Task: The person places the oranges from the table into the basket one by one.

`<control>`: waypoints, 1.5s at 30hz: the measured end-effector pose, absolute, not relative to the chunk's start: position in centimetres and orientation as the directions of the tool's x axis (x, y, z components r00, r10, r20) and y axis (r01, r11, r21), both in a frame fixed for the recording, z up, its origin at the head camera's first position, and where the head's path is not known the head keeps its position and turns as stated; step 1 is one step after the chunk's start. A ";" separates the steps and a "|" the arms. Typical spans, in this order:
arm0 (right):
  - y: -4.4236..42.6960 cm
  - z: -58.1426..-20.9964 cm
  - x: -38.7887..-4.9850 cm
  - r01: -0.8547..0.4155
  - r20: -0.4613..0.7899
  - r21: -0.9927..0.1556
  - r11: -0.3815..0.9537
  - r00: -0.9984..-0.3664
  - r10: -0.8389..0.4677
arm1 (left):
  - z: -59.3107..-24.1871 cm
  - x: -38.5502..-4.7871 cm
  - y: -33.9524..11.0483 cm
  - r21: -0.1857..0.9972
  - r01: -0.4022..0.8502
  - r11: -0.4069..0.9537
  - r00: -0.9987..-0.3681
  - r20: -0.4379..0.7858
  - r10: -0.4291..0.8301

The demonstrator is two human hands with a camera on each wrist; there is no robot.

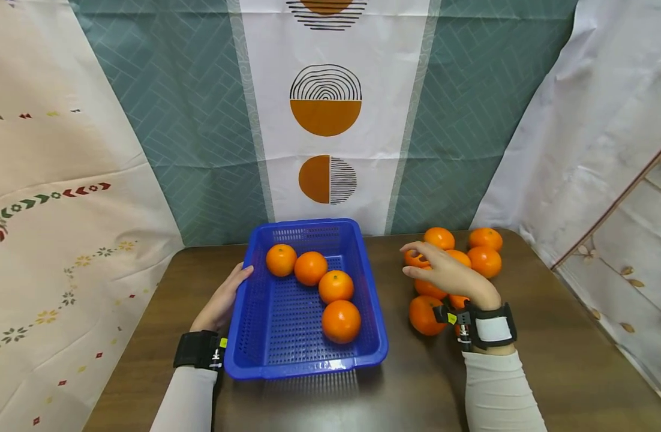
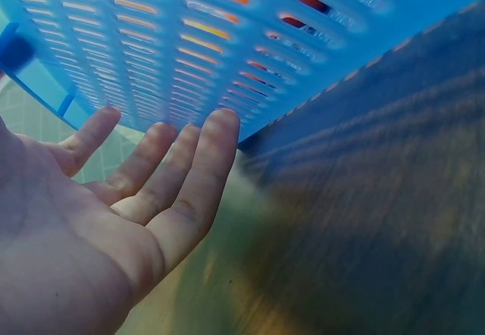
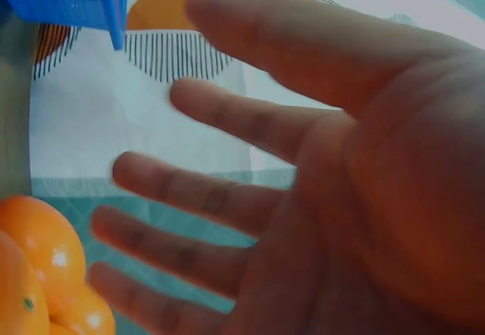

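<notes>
On the brown wooden bench (image 1: 411, 393), the left hand (image 1: 222, 300) rests unclenched against a blue, rectangular, perforated plastic basket (image 1: 309, 369) containing four round orange fruits (image 1: 341, 322), while the right hand (image 1: 456, 276), released and spread, hovers above a cluster of matching fruits (image 1: 484, 262) at right.

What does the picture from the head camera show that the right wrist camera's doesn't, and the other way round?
Only the head view shows the left hand at the side of the blue basket, and the four oranges inside it.

Only the right wrist view shows the right hand from the palm side, with the thumb and all four fingers in sight.

Both show that hand, at least part of the basket, some loose oranges outside it and the patterned cloth hanging behind.
</notes>
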State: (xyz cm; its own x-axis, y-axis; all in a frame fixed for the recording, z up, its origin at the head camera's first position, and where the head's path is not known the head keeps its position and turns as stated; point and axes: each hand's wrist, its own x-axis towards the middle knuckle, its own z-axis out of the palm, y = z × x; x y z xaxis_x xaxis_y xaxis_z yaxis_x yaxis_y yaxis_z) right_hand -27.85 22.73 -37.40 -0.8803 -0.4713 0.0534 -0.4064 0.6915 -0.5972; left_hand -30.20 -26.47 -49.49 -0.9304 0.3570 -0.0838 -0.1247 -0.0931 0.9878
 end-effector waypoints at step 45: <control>20.6 -38.6 -25.6 -0.064 -0.332 -0.410 0.910 -0.919 -0.214 | -49.7 -30.5 -26.5 0.994 -0.085 -0.074 -0.928 -0.052 0.370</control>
State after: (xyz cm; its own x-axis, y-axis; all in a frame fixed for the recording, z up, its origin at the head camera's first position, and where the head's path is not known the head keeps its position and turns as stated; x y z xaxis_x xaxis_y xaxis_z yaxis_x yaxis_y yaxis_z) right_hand -25.56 20.59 -38.57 -0.9185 -0.2140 -0.3324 -0.0637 0.9099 -0.4099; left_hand -30.53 -26.54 -49.65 -0.9277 0.3697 -0.0516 -0.0846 -0.0736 0.9937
